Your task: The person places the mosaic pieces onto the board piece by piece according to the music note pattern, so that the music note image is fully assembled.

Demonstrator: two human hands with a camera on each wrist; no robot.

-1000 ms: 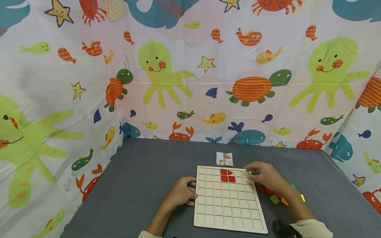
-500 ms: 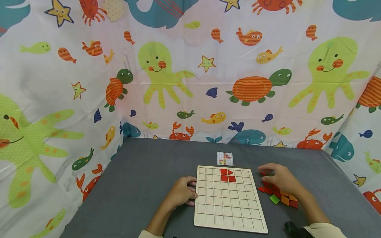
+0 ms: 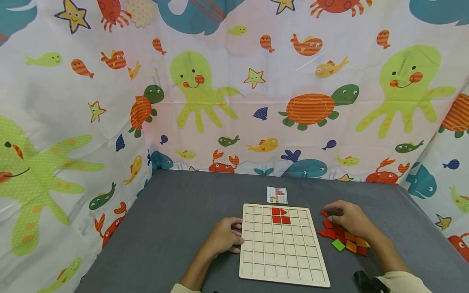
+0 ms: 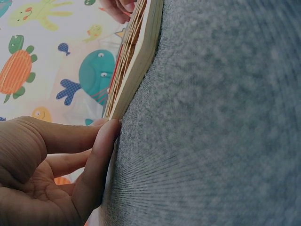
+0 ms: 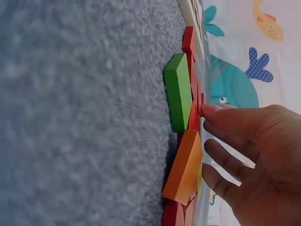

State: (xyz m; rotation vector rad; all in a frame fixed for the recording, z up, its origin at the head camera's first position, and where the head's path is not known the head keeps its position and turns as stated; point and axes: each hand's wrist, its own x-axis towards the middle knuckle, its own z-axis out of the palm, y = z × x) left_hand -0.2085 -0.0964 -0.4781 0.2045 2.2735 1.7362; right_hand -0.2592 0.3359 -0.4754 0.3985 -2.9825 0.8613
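A pale wooden grid board [image 3: 278,260] lies flat on the table, with red squares [image 3: 281,220] and a red triangle [image 3: 283,212] set in its upper cells. My left hand [image 3: 223,236] rests against the board's left edge; in the left wrist view, thumb and fingertips touch that edge [image 4: 136,70]. My right hand [image 3: 349,219] is over the loose pile right of the board, fingers loosely bent. A loose red triangle [image 3: 324,213] lies by its fingertips. In the right wrist view the thumb tip is close to red pieces; whether it touches one cannot be told.
Red pieces, a green block [image 5: 178,92] and orange blocks [image 5: 185,165] lie heaped beneath my right hand. Behind the board sits a small pattern card [image 3: 277,195] with a coloured grid. A sea-animal curtain [image 3: 227,101] hangs round the grey table [image 3: 176,211].
My right hand has left the board's upper right edge and moved right to the loose pieces, uncovering several. The left hand and the board stay put.
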